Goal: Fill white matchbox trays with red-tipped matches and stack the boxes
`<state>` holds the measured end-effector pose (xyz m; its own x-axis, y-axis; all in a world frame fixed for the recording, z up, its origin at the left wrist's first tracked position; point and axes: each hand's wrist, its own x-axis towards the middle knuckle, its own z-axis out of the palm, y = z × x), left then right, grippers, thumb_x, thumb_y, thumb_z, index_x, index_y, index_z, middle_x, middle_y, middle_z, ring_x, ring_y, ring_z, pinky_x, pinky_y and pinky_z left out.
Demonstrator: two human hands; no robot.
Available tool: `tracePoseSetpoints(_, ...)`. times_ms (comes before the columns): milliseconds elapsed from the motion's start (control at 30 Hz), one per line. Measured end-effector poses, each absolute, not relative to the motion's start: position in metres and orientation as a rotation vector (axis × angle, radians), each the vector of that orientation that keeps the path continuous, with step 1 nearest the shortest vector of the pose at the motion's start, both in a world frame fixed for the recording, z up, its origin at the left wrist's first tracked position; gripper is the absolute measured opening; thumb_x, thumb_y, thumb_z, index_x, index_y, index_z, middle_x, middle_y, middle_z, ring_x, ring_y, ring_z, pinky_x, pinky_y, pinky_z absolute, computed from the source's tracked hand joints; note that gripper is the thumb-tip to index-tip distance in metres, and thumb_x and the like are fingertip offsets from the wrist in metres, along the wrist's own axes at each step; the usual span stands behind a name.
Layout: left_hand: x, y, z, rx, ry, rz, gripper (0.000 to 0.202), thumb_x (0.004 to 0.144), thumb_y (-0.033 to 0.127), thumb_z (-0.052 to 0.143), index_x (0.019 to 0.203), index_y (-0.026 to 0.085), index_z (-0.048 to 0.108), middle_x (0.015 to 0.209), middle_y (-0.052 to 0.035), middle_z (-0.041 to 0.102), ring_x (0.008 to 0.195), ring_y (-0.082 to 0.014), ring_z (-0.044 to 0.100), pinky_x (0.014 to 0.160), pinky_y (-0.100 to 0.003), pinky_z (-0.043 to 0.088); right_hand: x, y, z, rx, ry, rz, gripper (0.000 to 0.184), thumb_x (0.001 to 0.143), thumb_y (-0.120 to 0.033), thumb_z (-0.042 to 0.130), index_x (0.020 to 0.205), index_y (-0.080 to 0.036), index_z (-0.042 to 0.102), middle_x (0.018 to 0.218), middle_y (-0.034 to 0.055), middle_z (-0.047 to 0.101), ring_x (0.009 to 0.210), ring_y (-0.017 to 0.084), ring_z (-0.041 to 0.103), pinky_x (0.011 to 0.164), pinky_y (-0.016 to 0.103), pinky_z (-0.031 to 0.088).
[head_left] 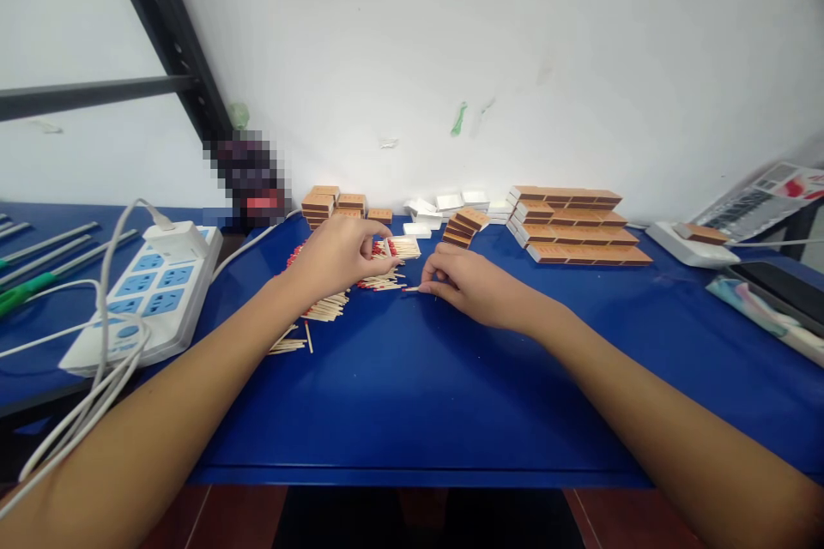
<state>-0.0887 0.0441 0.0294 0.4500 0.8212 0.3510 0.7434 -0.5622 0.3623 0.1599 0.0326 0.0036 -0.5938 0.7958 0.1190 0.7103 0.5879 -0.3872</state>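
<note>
My left hand (340,257) grips the sides of a small white matchbox tray (407,248), which is partly filled with red-tipped matches. Just to the right, my right hand (473,285) has thumb and fingers pinched on a single match (410,289), its red tip pointing left, low over the blue table. A heap of loose matches (327,307) lies under and beside my left hand, which hides part of it. Behind my hands, a leaning stack of brown matchboxes (462,229) stands near several white trays (449,203).
Brown matchboxes form a stepped stack (572,232) at the right rear and smaller piles (320,204) at the left rear. A white power strip (151,296) with cables lies left, near my forearm. A white adapter (688,247) and a dark phone (782,292) sit far right. A wall rises behind.
</note>
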Motion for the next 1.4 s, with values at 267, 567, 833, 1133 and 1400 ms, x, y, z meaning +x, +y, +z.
tracePoseSetpoints(267, -0.0877, 0.0443, 0.0279, 2.554, 1.292, 0.688, 0.027, 0.083, 0.04, 0.081, 0.099, 0.018, 0.079, 0.06, 0.003, 0.067, 0.055, -0.013, 0.058, 0.058, -0.028, 0.037, 0.1633, 0.0362, 0.0065, -1.082, -2.401, 0.253, 0.011, 0.103, -0.027, 0.059, 0.097, -0.02, 0.064, 0.097, 0.0055, 0.059, 0.083, 0.019, 0.055, 0.074, 0.031, 0.041)
tracePoseSetpoints(567, -0.0858, 0.0439, 0.0225, 2.476, 1.145, 0.737, 0.034, 0.082, 0.046, 0.084, 0.104, 0.019, 0.08, 0.058, 0.0036, 0.066, 0.052, -0.0125, 0.058, 0.053, -0.026, 0.037, 0.1636, 0.0384, 0.004, -1.08, -2.314, 0.044, 0.007, 0.103, -0.024, 0.06, 0.098, -0.019, 0.061, 0.099, 0.007, 0.058, 0.08, 0.02, 0.054, 0.072, 0.033, 0.042)
tracePoseSetpoints(833, -0.0851, 0.0431, 0.0228, 2.472, 1.096, 0.766, 0.035, 0.082, 0.046, 0.085, 0.104, 0.019, 0.08, 0.057, 0.0043, 0.064, 0.051, -0.0118, 0.056, 0.054, -0.025, 0.037, 0.1627, 0.037, 0.0047, -1.078, -2.323, 0.025, 0.007, 0.103, -0.024, 0.06, 0.098, -0.019, 0.061, 0.099, 0.0063, 0.058, 0.078, 0.019, 0.053, 0.071, 0.032, 0.041)
tracePoseSetpoints(1133, -0.0847, 0.0426, 0.0211, 2.47, 1.061, 0.804, 0.036, 0.082, 0.045, 0.085, 0.106, 0.019, 0.081, 0.057, 0.0047, 0.063, 0.051, -0.0107, 0.054, 0.054, -0.024, 0.039, 0.1618, 0.036, 0.0052, -1.061, -2.337, 0.037, 0.007, 0.104, -0.024, 0.057, 0.099, -0.02, 0.06, 0.1, 0.0066, 0.058, 0.08, 0.019, 0.054, 0.071, 0.031, 0.041)
tracePoseSetpoints(1400, -0.0837, 0.042, 0.0209, 2.436, 1.075, 0.804, 0.036, 0.082, 0.046, 0.085, 0.107, 0.02, 0.082, 0.057, 0.0039, 0.063, 0.052, -0.0114, 0.053, 0.053, -0.025, 0.038, 0.1587, 0.0328, 0.0055, -1.052, -2.333, 0.034, 0.007, 0.104, -0.024, 0.056, 0.1, -0.02, 0.061, 0.101, 0.007, 0.059, 0.082, 0.02, 0.055, 0.073, 0.033, 0.042)
